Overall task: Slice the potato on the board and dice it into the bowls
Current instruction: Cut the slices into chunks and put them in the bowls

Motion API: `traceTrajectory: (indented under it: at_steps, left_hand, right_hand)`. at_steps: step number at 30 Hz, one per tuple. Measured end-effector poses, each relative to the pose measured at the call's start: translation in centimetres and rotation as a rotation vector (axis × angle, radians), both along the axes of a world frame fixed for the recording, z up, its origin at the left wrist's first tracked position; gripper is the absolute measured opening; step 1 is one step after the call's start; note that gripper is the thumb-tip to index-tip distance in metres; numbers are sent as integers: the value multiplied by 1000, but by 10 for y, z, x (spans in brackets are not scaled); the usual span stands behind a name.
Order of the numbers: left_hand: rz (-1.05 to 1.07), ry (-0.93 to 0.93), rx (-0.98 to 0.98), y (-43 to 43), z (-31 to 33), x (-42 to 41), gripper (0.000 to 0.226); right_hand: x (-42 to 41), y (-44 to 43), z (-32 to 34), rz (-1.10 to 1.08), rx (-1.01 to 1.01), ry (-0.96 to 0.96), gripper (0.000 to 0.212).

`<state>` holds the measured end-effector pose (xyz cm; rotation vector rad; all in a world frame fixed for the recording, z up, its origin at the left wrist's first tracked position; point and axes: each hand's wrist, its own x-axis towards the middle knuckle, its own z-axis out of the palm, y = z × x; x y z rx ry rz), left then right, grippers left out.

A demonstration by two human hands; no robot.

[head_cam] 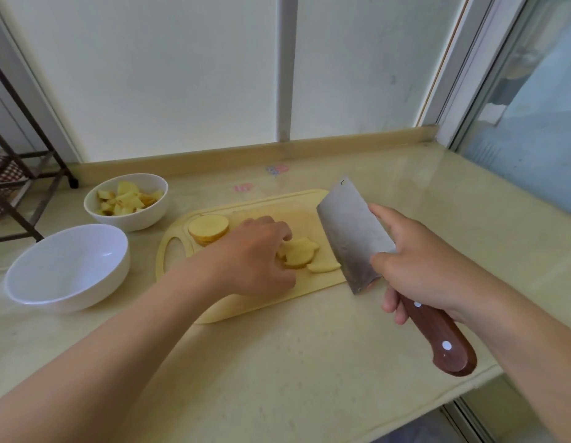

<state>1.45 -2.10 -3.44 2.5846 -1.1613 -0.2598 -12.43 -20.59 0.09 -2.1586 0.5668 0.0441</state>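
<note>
A pale yellow cutting board [309, 215] lies on the counter. A short stack of round potato slices [208, 227] sits at its left end. Cut potato pieces [301, 254] lie mid-board, and my left hand [255, 254] curls over their left side, fingertips on them. My right hand [418, 263] grips a cleaver [351, 235] by its wooden handle, blade held just right of the pieces, tilted above the board's right edge. A far white bowl [127, 220] holds diced potato. A nearer white bowl [66, 270] holds nothing.
The beige counter [277, 362] ends at a front edge on the lower right. A dark metal rack [19, 174] stands at the left. White wall panels run behind, and a glass door is at the right.
</note>
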Motion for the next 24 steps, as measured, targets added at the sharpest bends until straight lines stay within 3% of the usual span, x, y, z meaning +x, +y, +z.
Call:
traceTrajectory:
  at_steps: [7,11,14,17,24]
  left_hand:
    - [-20,-36,-90,-3,-3,-2,33]
    - [-30,-55,-155,-3,-8,-2,35]
    - [-110,-188,-235,-8,-13,-8,33]
    - [-206,-337,-195,-15,-23,-15,32]
    - [-219,-409,-258,-16,-21,-12,14]
  right_hand:
    - [2,6,3,32,-62,-10,80]
    - [5,4,1,15,-31,-20,79]
    - [6,-1,1,-17,-37,-34,79]
    - [7,-3,3,-36,-30,-53,81]
    - [6,-7,4,-67,-1,-84,80]
